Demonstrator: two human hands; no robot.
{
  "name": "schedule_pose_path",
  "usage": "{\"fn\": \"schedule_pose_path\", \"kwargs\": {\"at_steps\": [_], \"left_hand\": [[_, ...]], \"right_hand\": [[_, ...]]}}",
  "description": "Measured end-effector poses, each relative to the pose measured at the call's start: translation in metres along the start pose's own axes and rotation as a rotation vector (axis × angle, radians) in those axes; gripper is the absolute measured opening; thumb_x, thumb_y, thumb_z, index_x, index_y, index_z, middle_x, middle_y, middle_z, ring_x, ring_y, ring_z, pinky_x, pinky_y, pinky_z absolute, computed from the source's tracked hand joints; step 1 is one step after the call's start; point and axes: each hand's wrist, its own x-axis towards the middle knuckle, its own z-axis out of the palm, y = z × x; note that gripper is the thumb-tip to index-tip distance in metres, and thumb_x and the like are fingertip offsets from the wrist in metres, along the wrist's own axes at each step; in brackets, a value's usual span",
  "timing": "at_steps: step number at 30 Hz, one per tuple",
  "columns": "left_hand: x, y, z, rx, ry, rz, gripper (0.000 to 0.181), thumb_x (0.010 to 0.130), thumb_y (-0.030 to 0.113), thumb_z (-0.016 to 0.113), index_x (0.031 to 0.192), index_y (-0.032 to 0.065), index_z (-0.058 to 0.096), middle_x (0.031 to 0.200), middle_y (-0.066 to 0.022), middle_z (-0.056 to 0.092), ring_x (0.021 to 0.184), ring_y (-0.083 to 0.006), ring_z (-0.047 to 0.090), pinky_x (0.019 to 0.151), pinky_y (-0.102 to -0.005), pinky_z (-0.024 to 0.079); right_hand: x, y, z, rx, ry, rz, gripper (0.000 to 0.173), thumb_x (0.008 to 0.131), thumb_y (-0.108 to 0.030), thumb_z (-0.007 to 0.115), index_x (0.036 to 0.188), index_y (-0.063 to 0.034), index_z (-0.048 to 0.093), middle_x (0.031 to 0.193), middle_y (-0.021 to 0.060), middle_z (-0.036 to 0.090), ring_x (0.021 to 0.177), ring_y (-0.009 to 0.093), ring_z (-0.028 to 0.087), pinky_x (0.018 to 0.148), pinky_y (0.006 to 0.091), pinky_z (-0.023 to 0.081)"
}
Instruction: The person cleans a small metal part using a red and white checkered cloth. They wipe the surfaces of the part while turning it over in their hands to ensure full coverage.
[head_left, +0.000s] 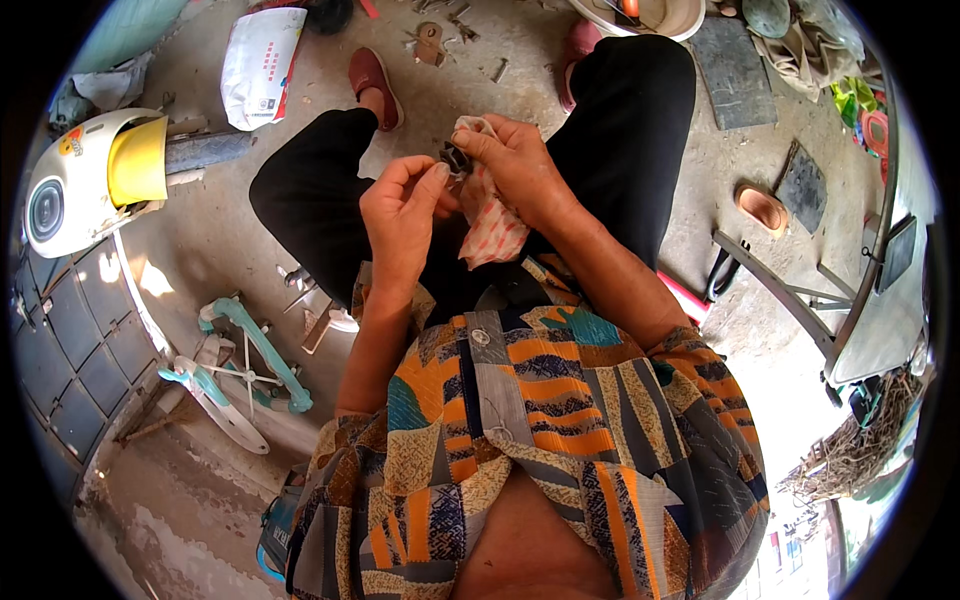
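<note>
A small dark part (455, 159), its exact kind unclear, sits between my two hands in front of my knees. My right hand (529, 169) grips a crumpled white cloth (491, 232) with a red pattern, and its thumb presses near the dark part. The cloth's lower end hangs loose over my lap. From the other side, the thumb and forefinger of my left hand (401, 214) pinch the near edge of the dark part. The left hand's other fingers are partly hidden behind it.
Around me on the concrete floor are a white sack (262, 67), a white casing with a yellow panel (139, 161), and a teal-and-white frame (259, 352). A basin (679, 22), a slipper (763, 210) and a dark slab (733, 73) lie to the right, near a metal-legged table (780, 292).
</note>
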Motion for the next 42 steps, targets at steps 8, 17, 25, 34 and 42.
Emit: {"fn": "schedule_pose_path", "kwargs": {"at_steps": [8, 17, 25, 34, 42], "left_hand": [[-0.001, 0.005, 0.000, 0.035, -0.008, -0.008, 0.013, 0.088, 0.009, 0.062, 0.090, -0.0036, 0.061, 0.071, -0.0040, 0.062, 0.056, -0.0068, 0.056, 0.050, -0.0188, 0.044], [-0.002, 0.007, 0.008, 0.352, 0.040, 0.308, 0.009, 0.087, 0.003, 0.061, 0.094, -0.0025, 0.059, 0.076, -0.0034, 0.060, 0.059, -0.0066, 0.054, 0.053, -0.0188, 0.043], [-0.006, 0.013, 0.010, 0.118, 0.060, 0.139, 0.015, 0.087, 0.004, 0.062, 0.099, -0.0022, 0.058, 0.082, -0.0026, 0.060, 0.064, -0.0053, 0.055, 0.057, -0.0200, 0.045], [0.000, 0.007, 0.009, 0.455, 0.043, 0.368, 0.006, 0.084, 0.001, 0.063, 0.089, -0.0020, 0.060, 0.074, -0.0047, 0.059, 0.060, -0.0089, 0.054, 0.054, -0.0227, 0.044], [0.007, 0.002, 0.008, 0.527, 0.057, 0.586, 0.009, 0.083, -0.001, 0.063, 0.092, -0.0026, 0.060, 0.078, -0.0057, 0.060, 0.061, -0.0092, 0.055, 0.056, -0.0241, 0.046]], "right_hand": [[0.000, 0.000, 0.004, -0.179, 0.053, -0.161, 0.016, 0.088, -0.015, 0.060, 0.084, 0.0005, 0.060, 0.068, 0.0000, 0.058, 0.061, 0.004, 0.049, 0.054, 0.0236, 0.042], [-0.003, -0.005, 0.005, -0.208, 0.048, -0.152, 0.016, 0.089, -0.016, 0.060, 0.086, 0.0002, 0.061, 0.065, -0.0031, 0.055, 0.059, 0.002, 0.045, 0.051, 0.0217, 0.039], [0.002, 0.003, 0.002, -0.024, 0.065, -0.082, 0.015, 0.089, -0.015, 0.060, 0.086, -0.0008, 0.061, 0.066, -0.0026, 0.055, 0.055, 0.002, 0.045, 0.048, 0.0206, 0.037], [0.004, 0.008, 0.001, -0.076, 0.059, -0.134, 0.013, 0.090, -0.015, 0.060, 0.087, -0.0021, 0.061, 0.068, -0.0033, 0.056, 0.057, 0.002, 0.047, 0.050, 0.0200, 0.039], [0.007, 0.011, 0.005, 0.069, 0.091, -0.156, 0.014, 0.088, -0.015, 0.061, 0.084, -0.0011, 0.060, 0.061, -0.0016, 0.053, 0.047, 0.003, 0.044, 0.041, 0.0216, 0.033]]}}
